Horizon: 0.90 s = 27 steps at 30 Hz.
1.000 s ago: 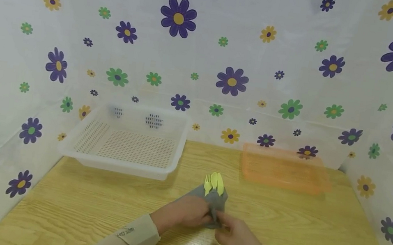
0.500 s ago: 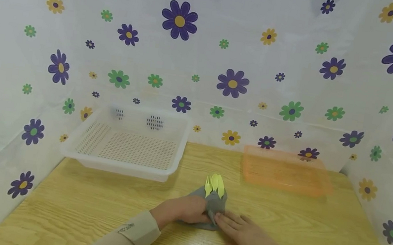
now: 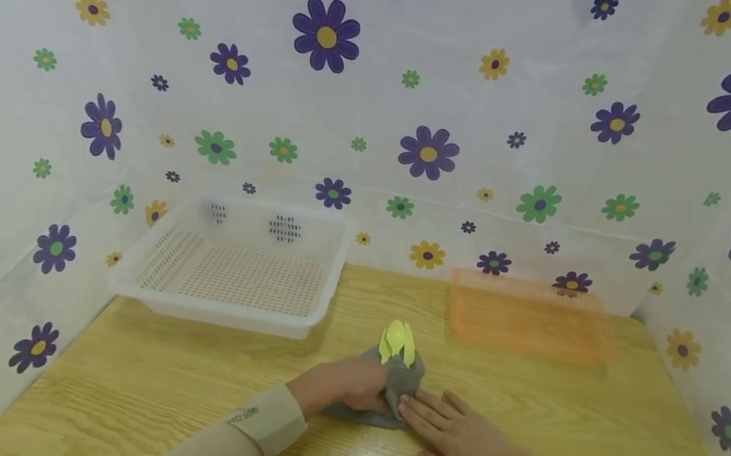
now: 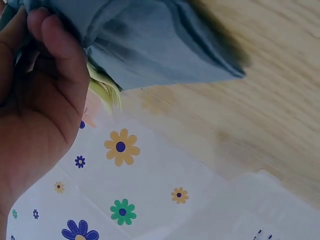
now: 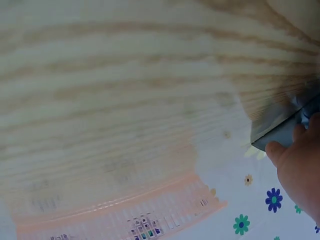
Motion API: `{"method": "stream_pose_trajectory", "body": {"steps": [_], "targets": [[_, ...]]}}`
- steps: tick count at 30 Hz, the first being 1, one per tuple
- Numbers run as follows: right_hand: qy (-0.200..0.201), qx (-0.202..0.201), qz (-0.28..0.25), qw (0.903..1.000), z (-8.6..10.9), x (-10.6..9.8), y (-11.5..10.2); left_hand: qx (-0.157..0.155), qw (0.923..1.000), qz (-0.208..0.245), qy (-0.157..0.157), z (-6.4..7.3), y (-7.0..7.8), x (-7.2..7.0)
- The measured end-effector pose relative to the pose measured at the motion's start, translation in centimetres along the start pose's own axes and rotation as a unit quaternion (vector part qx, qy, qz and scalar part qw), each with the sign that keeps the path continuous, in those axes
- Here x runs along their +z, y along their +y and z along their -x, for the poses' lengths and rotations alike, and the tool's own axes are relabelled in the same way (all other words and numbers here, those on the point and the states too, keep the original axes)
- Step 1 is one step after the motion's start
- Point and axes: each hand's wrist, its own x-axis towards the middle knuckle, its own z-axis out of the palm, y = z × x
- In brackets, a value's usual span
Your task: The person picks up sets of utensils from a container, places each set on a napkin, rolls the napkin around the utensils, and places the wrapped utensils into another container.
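Fingers (image 4: 67,55) of the left hand (image 3: 355,384) are curled and clamped on a bundle of soft cloth (image 3: 402,383), grey in the head view (bluer in the left wrist view), its weave matte and its folds loose; the right hand (image 3: 472,442) lies with its own fingers straight and mostly side by side, the thumb apart from them, the tips touching the right edge of the bundle; the cloth sits near the middle of the table (image 3: 145,376), between the two hands, one flap lying flat and the rest gathered into a thick, rounded fold; from its far end stick smooth, pale yellow-green utensils, with an oval-bowled spoon (image 3: 396,334) in the middle, a long, blunt knife (image 3: 409,342) on the right and a slim piece on the left, its head hard to make out; the tabletop is wood-patterned, with yellowish wavy grain and a glossy patch of light at the near side; far left stands a white plastic basket (image 3: 223,312), wide, rectangular and pierced with rows of small slots; far right is a shallower orange basket (image 3: 524,341), translucent and oblong; behind them hangs a creased white sheet (image 3: 390,39) printed with purple, yellow and green daisies; both sleeves (image 3: 226,441) are beige, the left cuff bearing dark lettering.
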Motion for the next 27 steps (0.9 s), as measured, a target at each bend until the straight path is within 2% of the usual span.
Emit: {"method": "stream_pose_trajectory", "body": {"steps": [4, 8, 11, 17, 22, 25, 27], "targets": [[-0.015, -0.001, -0.010, 0.9998, -0.2, -0.2, 0.1, 0.033, 0.9991, 0.026, 0.008, -0.1, -0.7, 0.2], [-0.021, -0.003, -0.015, 0.9997, -0.4, -0.3, 0.1, 0.058, 0.9959, 0.070, -0.001, -0.2, -1.3, 0.3], [-0.019, -0.002, -0.015, 0.9997, -0.5, -0.5, 0.1, 0.071, 0.9942, 0.080, -0.003, -0.2, -1.6, 0.4], [-0.029, 0.004, -0.027, 0.9992, -0.8, -0.7, 0.1, 0.079, 0.9904, 0.113, 0.010, -0.2, -2.1, 0.5], [-0.034, 0.007, -0.040, 0.9986, -1.0, -0.9, -0.1, 0.089, 0.9882, 0.124, -0.006, 0.0, -2.4, 0.4], [-0.033, 0.008, -0.035, 0.9988, -1.1, -1.0, -0.3, 0.102, 0.9864, 0.128, -0.016, 0.3, -2.4, 0.2], [-0.030, 0.006, -0.026, 0.9992, -1.2, -1.0, -0.3, 0.100, 0.9854, 0.136, -0.021, 0.5, -2.5, 0.3]]}}
